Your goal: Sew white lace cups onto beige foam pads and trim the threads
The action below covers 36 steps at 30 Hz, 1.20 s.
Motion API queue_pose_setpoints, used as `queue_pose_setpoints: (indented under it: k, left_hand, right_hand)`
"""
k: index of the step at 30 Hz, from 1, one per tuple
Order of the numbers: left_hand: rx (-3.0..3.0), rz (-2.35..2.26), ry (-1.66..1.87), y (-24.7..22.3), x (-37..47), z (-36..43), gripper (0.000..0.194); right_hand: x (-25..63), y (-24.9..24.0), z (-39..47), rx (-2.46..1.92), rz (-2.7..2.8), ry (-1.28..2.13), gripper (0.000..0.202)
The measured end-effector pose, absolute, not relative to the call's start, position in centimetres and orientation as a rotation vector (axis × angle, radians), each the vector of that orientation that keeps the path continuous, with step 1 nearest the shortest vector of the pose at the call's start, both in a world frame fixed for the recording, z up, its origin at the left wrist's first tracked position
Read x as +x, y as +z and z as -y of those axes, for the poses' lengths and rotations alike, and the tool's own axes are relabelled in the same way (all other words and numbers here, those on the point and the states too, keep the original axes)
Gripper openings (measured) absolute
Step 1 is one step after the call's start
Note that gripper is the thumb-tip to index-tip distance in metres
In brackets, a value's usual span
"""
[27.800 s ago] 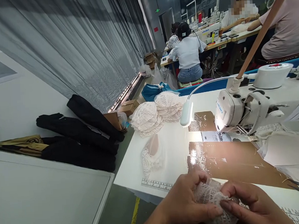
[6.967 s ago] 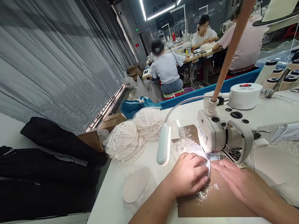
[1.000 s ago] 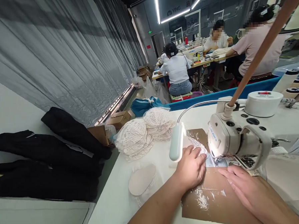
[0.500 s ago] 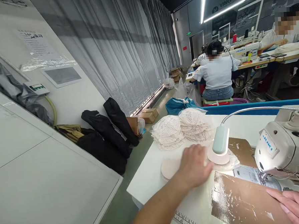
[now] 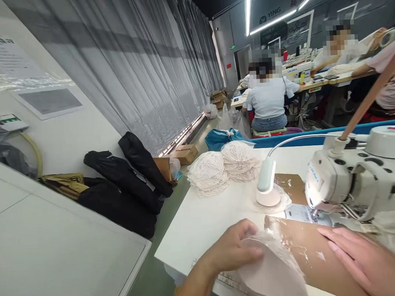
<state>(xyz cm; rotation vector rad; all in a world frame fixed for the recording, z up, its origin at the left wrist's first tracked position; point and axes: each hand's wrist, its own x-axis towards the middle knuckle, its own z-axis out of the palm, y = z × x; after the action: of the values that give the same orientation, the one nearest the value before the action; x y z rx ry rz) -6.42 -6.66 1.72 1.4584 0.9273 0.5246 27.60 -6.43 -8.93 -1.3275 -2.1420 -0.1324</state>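
Note:
Near the front of the white table, my left hand [image 5: 237, 247] is closed on a pale beige bra cup [image 5: 268, 272], thumb over its smooth face and fingers behind. Thin sheer fabric shows along the cup's upper edge. My right hand [image 5: 358, 256] lies flat, fingers stretched out, on a brown cardboard sheet [image 5: 312, 252] with clear tape at its left end. Behind the cardboard is the sewing machine head [image 5: 321, 181], its needle area lit. Another beige cup [image 5: 268, 199] rests on a lace piece [image 5: 284, 201], just under the lamp head [image 5: 267, 174].
Two stacks of white lace cups, the left stack [image 5: 208, 174] and the right stack [image 5: 241, 159], stand at the table's far left. A bendy lamp arm [image 5: 303, 136] arches over the back. Co-workers sit at machines beyond a blue edge [image 5: 283, 141]. Black bags [image 5: 121, 205] lie on the floor.
My left hand has come nearer from the middle of the table and now holds up the cup that lay there. My right hand stays on the cardboard. The view has shifted right.

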Motion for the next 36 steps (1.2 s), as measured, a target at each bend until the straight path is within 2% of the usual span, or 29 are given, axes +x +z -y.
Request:
queue_pose_setpoints:
  k: [2, 5, 8, 11, 17, 21, 27, 36]
  left_hand:
    - [1.487, -0.809, 0.448, 1.5, -2.8, 5.4, 0.042]
    - [1.733, -0.905, 0.371, -0.2, 2.0, 3.1, 0.055]
    - [1.901, -0.994, 0.347, -1.9, 4.7, 1.3, 0.043]
    - [1.977, -1.011, 0.383, -2.5, 5.5, 0.6, 0.031]
    - [2.197, -1.078, 0.532, -1.9, 5.3, 0.0, 0.020]
    - [2.377, -1.061, 0.570, -1.0, 5.5, 0.3, 0.027]
    - [2.745, -0.830, 0.488, -0.3, 5.8, 2.9, 0.018]
    - [2.890, -0.672, 0.488, -2.4, 5.6, 1.3, 0.039]
  right_hand:
    - [27.8, -7.7, 7.0, -1.337, 2.176, -0.072, 0.029]
    - [27.5, -5.8, 8.0, -1.400, 2.109, 0.073, 0.025]
    - [26.4, -4.3, 8.7, -1.305, 2.177, 0.226, 0.032]
    - [25.4, -3.5, 8.9, -1.289, 2.316, 0.269, 0.026]
    - [25.3, -3.8, 8.5, -1.367, 2.337, 0.200, 0.023]
    - [25.5, -4.4, 8.3, -1.401, 2.324, 0.197, 0.023]
    - [25.3, -5.1, 8.3, -1.473, 2.301, 0.144, 0.028]
    - [24.9, -5.5, 7.6, -1.470, 2.226, -0.299, 0.031]
